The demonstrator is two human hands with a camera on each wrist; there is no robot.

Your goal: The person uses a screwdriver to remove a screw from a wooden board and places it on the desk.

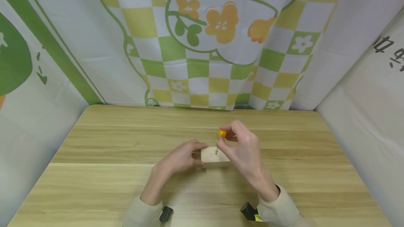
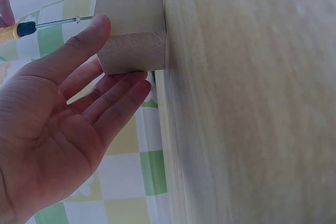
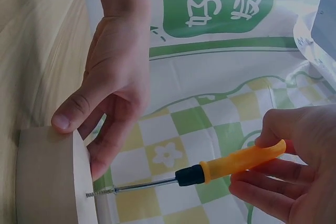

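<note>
A pale wooden block (image 1: 209, 155) lies on the table, its left end gripped by my left hand (image 1: 184, 157) between thumb and fingers. Part-way into the block's top face stands a screw (image 3: 100, 193), much of its thread still showing. My right hand (image 1: 242, 150) pinches the orange handle of a screwdriver (image 3: 231, 163) with thumb and fingertips. The screwdriver has a black collar and a thin metal shaft, whose tip meets the screw head (image 2: 78, 19). In the head view the right hand covers the block's right end.
The wood-grain table (image 1: 126, 139) spreads around both hands. Behind its far edge hangs a green and yellow checked cloth (image 1: 199, 69). White printed sheets (image 1: 363, 97) flank the left and right sides.
</note>
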